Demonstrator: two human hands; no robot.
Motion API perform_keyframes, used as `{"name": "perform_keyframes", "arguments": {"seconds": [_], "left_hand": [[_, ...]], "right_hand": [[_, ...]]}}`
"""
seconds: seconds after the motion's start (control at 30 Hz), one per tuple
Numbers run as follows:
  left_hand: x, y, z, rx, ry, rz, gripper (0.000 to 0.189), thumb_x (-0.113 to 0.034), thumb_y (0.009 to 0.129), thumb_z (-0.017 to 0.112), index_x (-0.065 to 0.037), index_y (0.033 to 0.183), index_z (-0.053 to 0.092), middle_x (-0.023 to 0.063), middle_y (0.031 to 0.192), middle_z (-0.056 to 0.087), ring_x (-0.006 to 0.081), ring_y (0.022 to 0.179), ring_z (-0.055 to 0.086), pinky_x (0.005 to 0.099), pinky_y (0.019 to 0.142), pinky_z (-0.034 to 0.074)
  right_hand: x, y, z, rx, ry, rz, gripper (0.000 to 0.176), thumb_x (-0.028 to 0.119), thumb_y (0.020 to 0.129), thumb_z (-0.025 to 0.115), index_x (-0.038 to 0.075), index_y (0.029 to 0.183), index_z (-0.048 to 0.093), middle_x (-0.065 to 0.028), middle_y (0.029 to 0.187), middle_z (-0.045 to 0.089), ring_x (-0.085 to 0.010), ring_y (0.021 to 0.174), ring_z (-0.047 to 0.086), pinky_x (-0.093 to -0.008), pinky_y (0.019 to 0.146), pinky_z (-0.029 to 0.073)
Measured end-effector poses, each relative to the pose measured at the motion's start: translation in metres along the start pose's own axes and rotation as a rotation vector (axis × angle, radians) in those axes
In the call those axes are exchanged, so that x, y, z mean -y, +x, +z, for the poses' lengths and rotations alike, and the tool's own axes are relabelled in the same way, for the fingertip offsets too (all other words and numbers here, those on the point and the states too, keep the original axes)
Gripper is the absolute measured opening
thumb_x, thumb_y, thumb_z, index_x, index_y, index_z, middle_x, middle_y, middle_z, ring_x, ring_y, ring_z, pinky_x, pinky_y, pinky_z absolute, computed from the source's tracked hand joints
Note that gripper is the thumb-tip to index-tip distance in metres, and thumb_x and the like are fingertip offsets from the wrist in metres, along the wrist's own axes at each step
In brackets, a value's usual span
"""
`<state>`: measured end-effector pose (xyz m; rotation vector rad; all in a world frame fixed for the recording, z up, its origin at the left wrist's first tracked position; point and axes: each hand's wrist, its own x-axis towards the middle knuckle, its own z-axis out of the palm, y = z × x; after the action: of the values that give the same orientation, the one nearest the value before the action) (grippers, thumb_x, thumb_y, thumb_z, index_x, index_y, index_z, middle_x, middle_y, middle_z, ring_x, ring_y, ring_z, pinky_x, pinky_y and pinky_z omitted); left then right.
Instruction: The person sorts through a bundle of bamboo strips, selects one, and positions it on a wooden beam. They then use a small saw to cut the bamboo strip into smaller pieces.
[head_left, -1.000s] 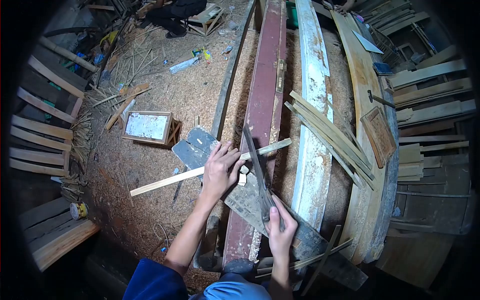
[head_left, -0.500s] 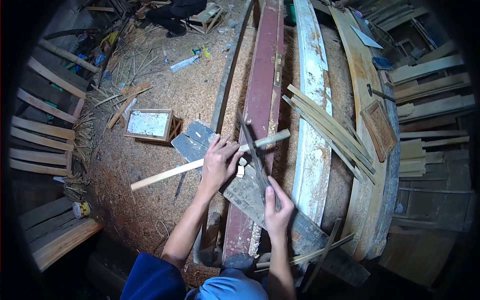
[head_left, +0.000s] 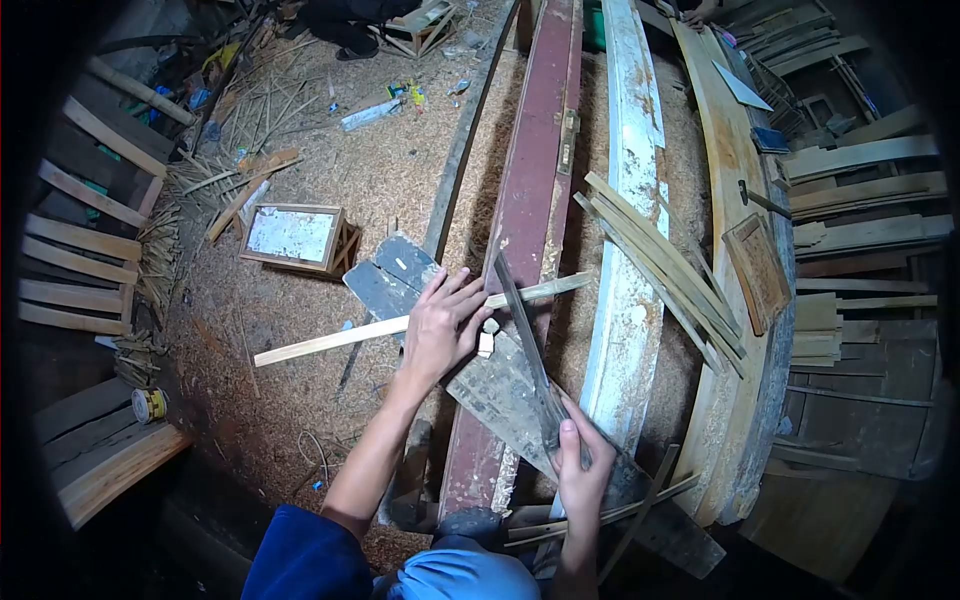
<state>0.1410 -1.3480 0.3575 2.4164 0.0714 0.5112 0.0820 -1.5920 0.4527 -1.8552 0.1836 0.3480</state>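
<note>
My left hand (head_left: 437,325) presses down on a pale wooden strip (head_left: 370,332), its fingers curled over it. The strip lies aslant across a worn dark board (head_left: 495,390). In my right hand (head_left: 583,462) is the lower end of a long, narrow, dark saw-like blade (head_left: 524,325); its handle is mostly hidden. The blade crosses the strip just right of my left fingers, and its tip points away from me. Small pale wood offcuts (head_left: 486,345) sit on the board between my hands.
Under the board runs a long red beam (head_left: 535,170), beside a white-painted beam (head_left: 630,180). Several thin strips (head_left: 665,270) lie across the white beam. A hammer (head_left: 765,200) rests on the right-hand plank (head_left: 720,150). A small wooden frame box (head_left: 292,238) stands on the shavings-covered floor.
My right hand has drawn the blade down and slightly right, toward me, along the strip's crossing point. My left hand keeps its hold on the strip. The whole view has shifted slightly.
</note>
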Motion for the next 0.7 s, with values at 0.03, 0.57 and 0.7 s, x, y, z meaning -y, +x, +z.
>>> {"name": "perform_keyframes", "arguments": {"seconds": [0.03,0.57,0.7], "left_hand": [[-0.001,0.0,-0.003,0.009,-0.009,-0.001,0.025,-0.019,0.09,0.074,-0.004,0.11,0.078,0.0127,0.113,0.076,0.0337,0.124,0.065,0.0496,0.117,0.039],[-0.023,0.002,0.001,0.038,-0.04,0.026,0.021,-0.015,0.091,0.072,-0.001,0.106,0.072,0.0163,0.106,0.074,0.0332,0.108,0.069,0.0464,0.103,0.047],[-0.074,0.019,0.024,0.174,-0.078,0.09,0.034,-0.01,0.082,0.076,-0.002,0.114,0.068,0.0162,0.104,0.072,0.0352,0.098,0.068,0.0442,0.088,0.052]], "right_hand": [[0.0,0.001,0.001,-0.008,-0.004,0.009,0.035,0.016,0.103,0.062,-0.007,0.128,0.067,-0.0207,0.121,0.073,-0.0228,0.116,0.067,-0.0344,0.104,0.047],[0.013,-0.016,-0.011,-0.047,-0.015,0.025,0.038,0.021,0.102,0.064,-0.005,0.129,0.067,-0.0212,0.122,0.073,-0.0223,0.117,0.067,-0.0337,0.102,0.049],[-0.008,-0.021,-0.052,-0.227,-0.131,-0.308,0.039,0.025,0.104,0.064,-0.001,0.132,0.067,-0.0016,0.088,0.069,-0.0054,0.067,0.054,-0.0222,0.061,0.044]]}}
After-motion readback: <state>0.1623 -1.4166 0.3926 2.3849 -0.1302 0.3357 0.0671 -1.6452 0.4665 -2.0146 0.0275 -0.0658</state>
